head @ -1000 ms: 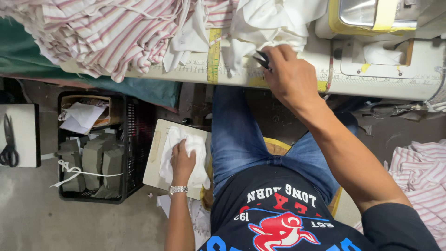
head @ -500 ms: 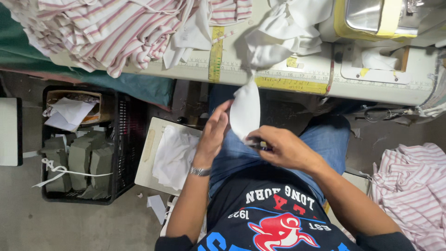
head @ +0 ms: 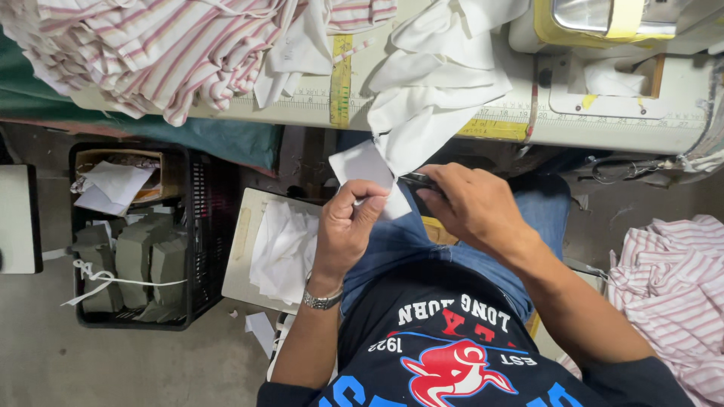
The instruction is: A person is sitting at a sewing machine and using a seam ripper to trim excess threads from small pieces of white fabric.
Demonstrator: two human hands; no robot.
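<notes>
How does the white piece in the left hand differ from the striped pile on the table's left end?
The small white fabric piece is plain, while the striped fabric pile shows pink and white stripes. The piece is a single small flat panel; the pile is large, bunched and folded. The piece is pinched in the left hand above the lap, while the pile rests on the table, spilling over its edge. Both appear to be cloth.

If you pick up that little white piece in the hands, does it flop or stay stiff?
Probably floppy: the white piece is thin cloth pinched by the left hand, and the bigger white cloth it joins sags off the table. It looks light. The right hand holds a small dark tool against it.
</notes>
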